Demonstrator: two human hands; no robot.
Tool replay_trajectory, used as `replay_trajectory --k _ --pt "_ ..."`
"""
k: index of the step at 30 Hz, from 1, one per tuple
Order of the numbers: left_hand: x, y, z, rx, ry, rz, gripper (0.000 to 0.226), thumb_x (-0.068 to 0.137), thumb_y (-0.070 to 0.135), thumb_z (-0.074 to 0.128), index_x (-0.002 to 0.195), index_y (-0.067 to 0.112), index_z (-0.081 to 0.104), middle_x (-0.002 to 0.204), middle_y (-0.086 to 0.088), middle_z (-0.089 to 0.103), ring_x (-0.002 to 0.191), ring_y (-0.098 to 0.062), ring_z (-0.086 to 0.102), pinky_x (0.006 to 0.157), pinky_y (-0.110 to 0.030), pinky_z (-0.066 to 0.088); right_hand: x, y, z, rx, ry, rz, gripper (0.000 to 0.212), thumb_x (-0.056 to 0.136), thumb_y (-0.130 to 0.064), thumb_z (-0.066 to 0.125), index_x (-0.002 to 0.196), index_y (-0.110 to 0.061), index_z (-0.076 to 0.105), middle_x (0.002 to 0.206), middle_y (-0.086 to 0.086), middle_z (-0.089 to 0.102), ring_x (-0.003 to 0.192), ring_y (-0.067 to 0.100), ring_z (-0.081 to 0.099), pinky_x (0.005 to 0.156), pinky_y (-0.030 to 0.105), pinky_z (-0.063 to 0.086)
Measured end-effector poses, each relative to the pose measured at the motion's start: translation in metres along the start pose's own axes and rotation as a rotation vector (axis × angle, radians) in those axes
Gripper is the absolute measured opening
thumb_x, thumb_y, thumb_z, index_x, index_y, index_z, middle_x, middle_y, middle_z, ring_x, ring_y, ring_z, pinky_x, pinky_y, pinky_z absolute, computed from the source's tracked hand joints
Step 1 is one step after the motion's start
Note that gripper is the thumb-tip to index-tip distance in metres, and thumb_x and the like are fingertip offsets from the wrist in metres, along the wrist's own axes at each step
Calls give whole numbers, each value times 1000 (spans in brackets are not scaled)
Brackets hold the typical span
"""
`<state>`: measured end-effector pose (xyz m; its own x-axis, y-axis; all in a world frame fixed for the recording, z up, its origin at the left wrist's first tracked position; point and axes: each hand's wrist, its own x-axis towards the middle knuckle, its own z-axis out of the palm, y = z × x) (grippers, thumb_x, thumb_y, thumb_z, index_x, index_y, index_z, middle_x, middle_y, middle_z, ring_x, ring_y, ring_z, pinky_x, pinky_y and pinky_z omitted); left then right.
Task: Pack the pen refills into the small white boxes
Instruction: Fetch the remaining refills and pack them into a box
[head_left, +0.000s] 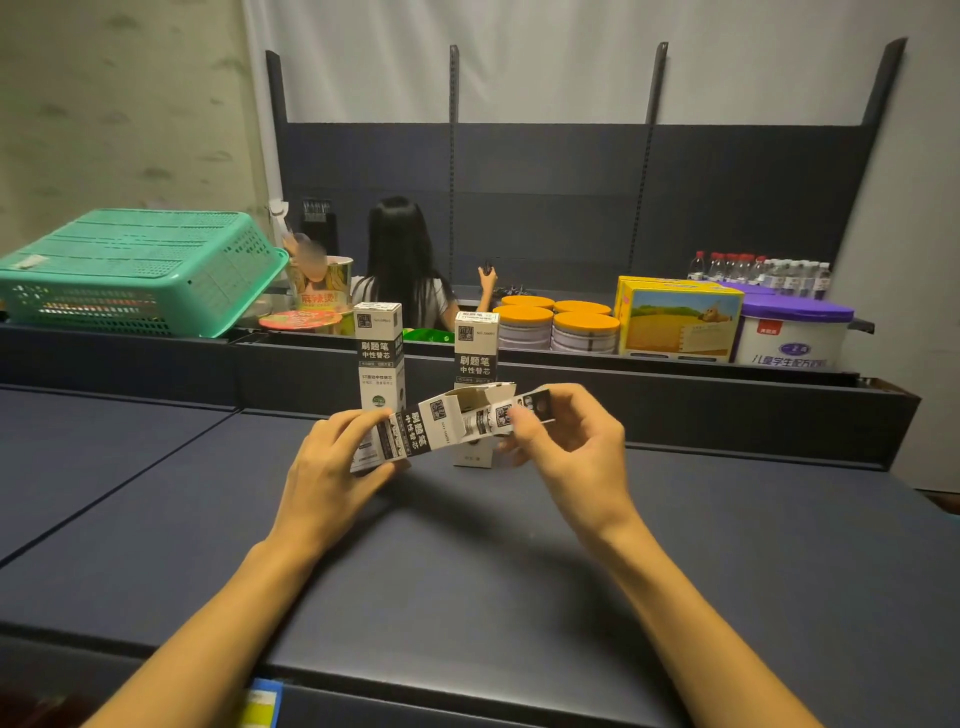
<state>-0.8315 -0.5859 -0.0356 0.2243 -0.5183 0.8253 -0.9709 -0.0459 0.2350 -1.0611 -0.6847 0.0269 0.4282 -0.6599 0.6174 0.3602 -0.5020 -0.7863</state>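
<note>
A small white box with black print (423, 428) lies tilted between my hands above the dark table (467, 561). My left hand (332, 467) grips its lower end. My right hand (569, 441) pinches the open top flap (524, 410) at the upper end. Behind them two more white boxes stand upright: one to the left (378, 353), one to the right (475, 353), partly hidden by the held box. No loose pen refills show.
A green plastic basket (140, 270) sits upside down at the back left. Orange-lidded tins (563, 325), a yellow carton (680, 319), a purple-lidded tub (795, 332) and water bottles (758, 270) line the back right. A person with long dark hair (402, 260) sits beyond the ledge.
</note>
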Motion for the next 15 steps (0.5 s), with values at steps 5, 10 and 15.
replay_trajectory --k 5,10,15 --pt "0 0 0 9 -9 -7 65 68 11 84 127 15 56 119 -8 58 105 -22 50 87 -44 49 1 6 -4 -116 86 -93 16 86 -13 71 88 -26 62 82 -4 70 72 18 68 64 30 57" --pt "0 -1 0 13 -7 8 67 67 9 85 127 16 55 118 -9 58 104 -22 49 86 -44 50 1 12 5 -220 9 -109 24 85 -15 72 86 -35 60 87 -9 71 78 13 69 64 37 60" --pt "0 0 0 28 -13 16 66 67 9 85 126 14 57 118 -11 58 103 -21 49 84 -44 50 1 16 7 -243 -38 -84 13 85 -17 73 89 -27 65 86 -8 72 77 12 69 66 35 60"
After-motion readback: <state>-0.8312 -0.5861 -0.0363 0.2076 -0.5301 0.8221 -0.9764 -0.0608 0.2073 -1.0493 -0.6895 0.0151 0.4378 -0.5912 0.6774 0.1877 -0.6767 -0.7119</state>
